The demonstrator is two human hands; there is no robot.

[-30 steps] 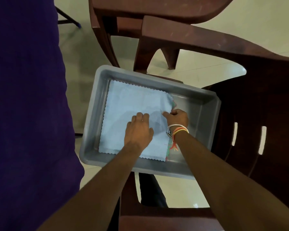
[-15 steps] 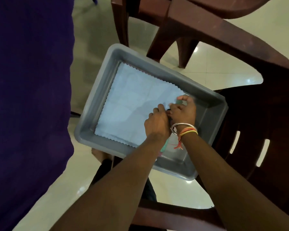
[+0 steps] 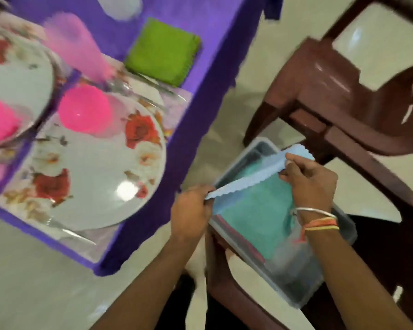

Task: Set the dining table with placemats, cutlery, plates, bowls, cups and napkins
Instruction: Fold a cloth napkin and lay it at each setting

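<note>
Light-blue napkin (image 3: 246, 181) held up over the grey tray (image 3: 296, 302), pinched at both ends.

I saw the left grip (image 3: 191, 210) pinching the napkin's near corner and the right grip (image 3: 308, 184) pinching its far edge, so the cloth stretched between them just above the tray, between a brown chair (image 3: 332, 103) and the purple tabletop (image 3: 200, 67). Half a second earlier it had lain flat in the tray with both hands at one edge. Now it was raised, baring a teal cloth (image 3: 255, 210), and the view had swung onto a floral plate (image 3: 93, 177), pink bowl (image 3: 85, 108) and green napkin (image 3: 162, 51).
</note>
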